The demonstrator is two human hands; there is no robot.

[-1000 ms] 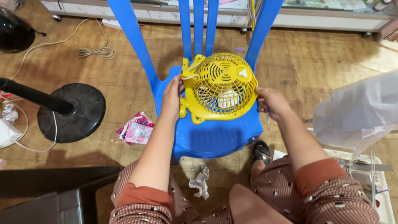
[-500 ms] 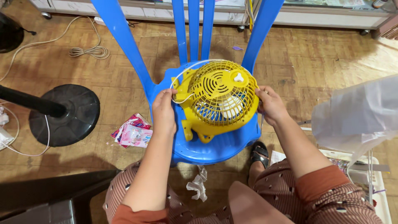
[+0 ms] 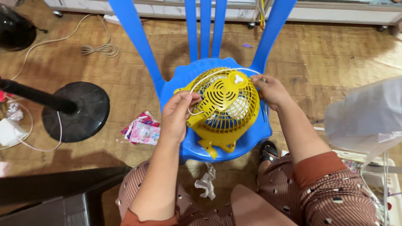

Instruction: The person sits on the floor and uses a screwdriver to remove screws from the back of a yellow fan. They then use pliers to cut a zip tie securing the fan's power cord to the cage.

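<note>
A small yellow fan [image 3: 224,111] lies on the seat of a blue plastic chair [image 3: 190,140], turned so its slotted motor housing faces up. Its white cord [image 3: 217,73] arcs over the top of the grille. My left hand [image 3: 178,113] grips the fan's left side, with a loop of the cord by the fingers. My right hand [image 3: 270,90] holds the fan's upper right rim, where the cord ends.
A black round stand base [image 3: 75,111] with a black pole stands on the wooden floor at left. Pink packets [image 3: 142,129] lie beside the chair, a crumpled white scrap [image 3: 205,182] under it. A coiled white cable [image 3: 100,49] lies behind. A clear plastic bag [image 3: 362,119] is at right.
The fan has been flipped from grille-front up to motor-housing up, and its white cord now lies across the top. Both hands stayed on its sides.
</note>
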